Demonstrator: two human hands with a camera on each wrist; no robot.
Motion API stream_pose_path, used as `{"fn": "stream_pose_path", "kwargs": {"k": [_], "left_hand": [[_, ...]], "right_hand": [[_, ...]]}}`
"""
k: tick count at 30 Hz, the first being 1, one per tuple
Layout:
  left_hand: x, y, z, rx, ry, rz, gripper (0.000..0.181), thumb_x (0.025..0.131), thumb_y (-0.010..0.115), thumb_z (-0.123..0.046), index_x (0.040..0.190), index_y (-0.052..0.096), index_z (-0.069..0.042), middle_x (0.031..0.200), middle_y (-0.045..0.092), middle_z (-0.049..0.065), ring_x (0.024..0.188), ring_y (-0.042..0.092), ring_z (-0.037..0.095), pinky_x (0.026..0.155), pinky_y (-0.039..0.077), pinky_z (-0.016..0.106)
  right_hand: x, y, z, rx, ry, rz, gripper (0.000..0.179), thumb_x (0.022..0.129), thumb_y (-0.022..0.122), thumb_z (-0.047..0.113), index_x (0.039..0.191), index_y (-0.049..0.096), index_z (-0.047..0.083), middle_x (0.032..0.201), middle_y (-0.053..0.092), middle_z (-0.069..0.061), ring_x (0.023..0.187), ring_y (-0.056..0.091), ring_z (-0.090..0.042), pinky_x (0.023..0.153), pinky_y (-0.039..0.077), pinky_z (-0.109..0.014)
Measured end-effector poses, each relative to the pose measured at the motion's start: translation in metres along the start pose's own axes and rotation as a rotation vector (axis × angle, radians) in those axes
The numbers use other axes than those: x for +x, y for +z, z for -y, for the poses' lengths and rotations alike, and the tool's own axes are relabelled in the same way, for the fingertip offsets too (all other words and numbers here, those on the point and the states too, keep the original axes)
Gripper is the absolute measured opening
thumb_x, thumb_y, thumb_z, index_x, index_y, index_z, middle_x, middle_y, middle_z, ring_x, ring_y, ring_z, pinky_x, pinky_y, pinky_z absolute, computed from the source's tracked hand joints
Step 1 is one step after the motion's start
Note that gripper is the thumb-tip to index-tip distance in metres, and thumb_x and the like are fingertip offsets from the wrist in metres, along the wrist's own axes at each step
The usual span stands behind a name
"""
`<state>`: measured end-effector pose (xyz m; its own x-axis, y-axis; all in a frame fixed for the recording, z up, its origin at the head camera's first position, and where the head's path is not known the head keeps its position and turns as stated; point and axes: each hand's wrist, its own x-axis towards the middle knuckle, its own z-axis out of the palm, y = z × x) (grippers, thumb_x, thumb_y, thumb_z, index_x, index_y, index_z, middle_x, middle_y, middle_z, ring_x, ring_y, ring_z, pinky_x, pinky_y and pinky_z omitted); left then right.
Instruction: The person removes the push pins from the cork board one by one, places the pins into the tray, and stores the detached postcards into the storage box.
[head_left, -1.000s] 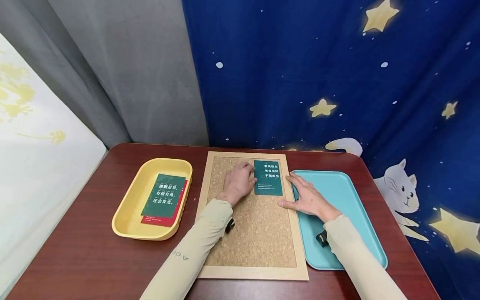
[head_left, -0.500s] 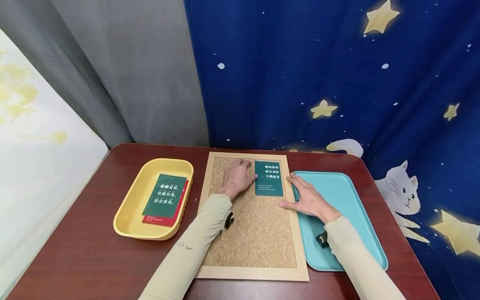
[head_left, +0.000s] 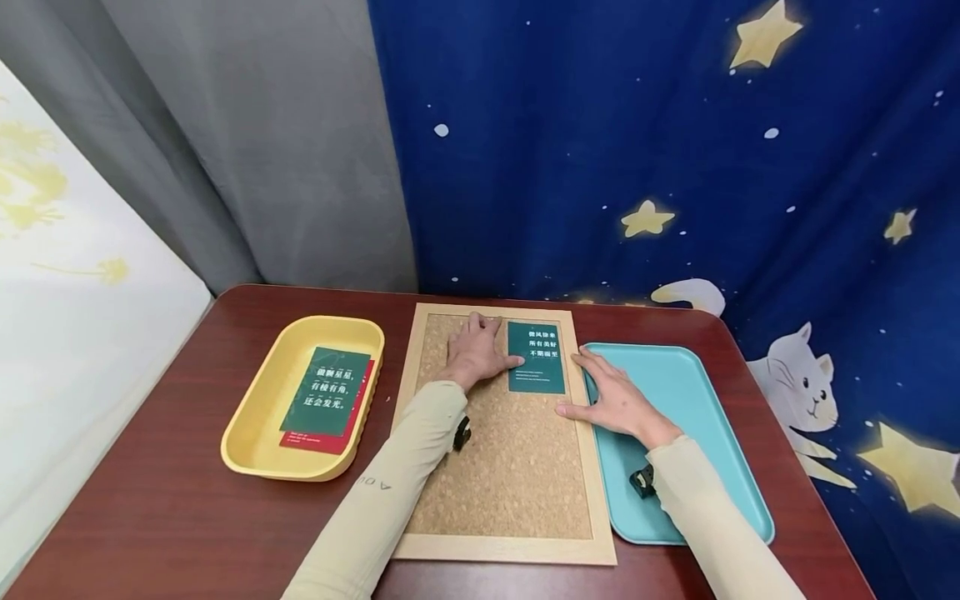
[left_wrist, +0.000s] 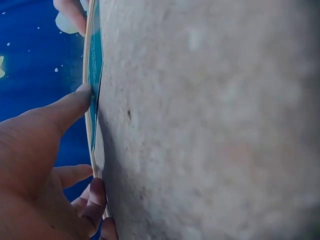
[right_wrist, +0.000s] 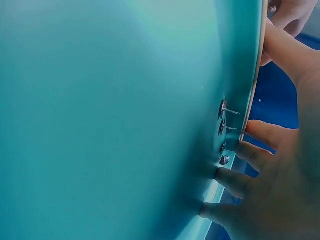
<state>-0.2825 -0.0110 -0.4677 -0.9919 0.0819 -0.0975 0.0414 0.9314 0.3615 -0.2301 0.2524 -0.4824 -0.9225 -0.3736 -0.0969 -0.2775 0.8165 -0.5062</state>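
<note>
A green card [head_left: 537,358] with white lettering lies on the upper right of the wood-framed cork board [head_left: 517,467]. My left hand [head_left: 477,354] rests on the cork beside it, fingers spread. Its thumb [left_wrist: 82,97] reaches over the card's left edge and touches it. Along the frame's right side is my right hand [head_left: 618,400], with the thumb and index fingertip at the wood. Its other fingers [right_wrist: 232,181] reach down to the blue tray [head_left: 678,375]. Several thumbtacks [right_wrist: 224,109] lie in the tray close to these fingers, points up or sideways.
To the left of the board stands a yellow basket [head_left: 251,417]. Inside it, another green card [head_left: 326,392] overlaps a red card [head_left: 311,444]. The reddish-brown table [head_left: 172,500] carries everything. Grey and blue curtains [head_left: 510,167] hang behind its far edge.
My left thumb has moved right, from the card's edge onto the card, and the left fingers have spread a little. My right hand and the card keep their places.
</note>
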Motion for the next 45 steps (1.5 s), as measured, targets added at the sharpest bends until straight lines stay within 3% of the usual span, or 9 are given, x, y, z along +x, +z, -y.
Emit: {"fn": "stream_pose_path", "kwargs": {"k": [8, 16, 22, 28, 39, 45], "left_hand": [[0.001, -0.006, -0.001, 0.004, -0.015, 0.049, 0.093, 0.084, 0.080, -0.061, 0.161, 0.041, -0.026, 0.140, 0.044, 0.008, 0.121, 0.049, 0.026, 0.096, 0.042, 0.043], [-0.004, -0.009, -0.002, -0.017, 0.003, 0.042, 0.088, 0.085, 0.081, -0.056, 0.159, 0.045, -0.027, 0.143, 0.044, 0.009, 0.124, 0.050, 0.027, 0.099, 0.041, 0.044], [-0.003, -0.013, -0.002, -0.026, -0.011, 0.074, 0.091, 0.084, 0.083, -0.053, 0.161, 0.040, -0.028, 0.139, 0.043, 0.008, 0.121, 0.048, 0.025, 0.096, 0.039, 0.041], [-0.002, -0.016, -0.002, -0.030, -0.003, 0.108, 0.087, 0.085, 0.083, -0.050, 0.160, 0.043, -0.031, 0.141, 0.043, 0.009, 0.123, 0.049, 0.026, 0.101, 0.041, 0.043], [-0.006, -0.010, -0.003, -0.169, 0.006, 0.025, 0.086, 0.081, 0.090, -0.037, 0.155, 0.047, -0.028, 0.144, 0.042, 0.014, 0.121, 0.050, 0.033, 0.103, 0.041, 0.048], [-0.006, -0.007, -0.001, -0.253, 0.015, -0.022, 0.086, 0.078, 0.094, -0.027, 0.150, 0.046, -0.030, 0.138, 0.041, 0.014, 0.108, 0.052, 0.031, 0.092, 0.046, 0.042]], "right_hand": [[0.001, 0.000, 0.001, 0.011, -0.009, -0.006, 0.106, 0.084, 0.076, 0.066, 0.164, 0.032, 0.011, 0.174, 0.021, -0.015, 0.160, 0.023, -0.041, 0.125, 0.013, -0.074], [0.001, 0.001, -0.001, 0.017, -0.005, -0.009, 0.107, 0.084, 0.076, 0.067, 0.164, 0.031, 0.012, 0.175, 0.020, -0.014, 0.161, 0.021, -0.040, 0.125, 0.011, -0.074], [0.001, 0.002, -0.001, 0.029, -0.001, -0.002, 0.108, 0.084, 0.076, 0.068, 0.164, 0.030, 0.013, 0.175, 0.019, -0.013, 0.162, 0.018, -0.040, 0.126, 0.010, -0.074], [0.000, 0.002, -0.002, 0.030, 0.003, -0.004, 0.108, 0.084, 0.076, 0.068, 0.164, 0.030, 0.013, 0.175, 0.019, -0.013, 0.162, 0.019, -0.040, 0.126, 0.010, -0.073], [-0.001, 0.003, -0.002, 0.031, 0.008, -0.008, 0.109, 0.084, 0.075, 0.069, 0.165, 0.030, 0.012, 0.175, 0.020, -0.015, 0.161, 0.020, -0.041, 0.126, 0.009, -0.073], [0.000, 0.004, -0.003, 0.046, 0.001, -0.009, 0.108, 0.084, 0.075, 0.068, 0.165, 0.029, 0.013, 0.175, 0.019, -0.014, 0.162, 0.018, -0.041, 0.126, 0.007, -0.073]]}}
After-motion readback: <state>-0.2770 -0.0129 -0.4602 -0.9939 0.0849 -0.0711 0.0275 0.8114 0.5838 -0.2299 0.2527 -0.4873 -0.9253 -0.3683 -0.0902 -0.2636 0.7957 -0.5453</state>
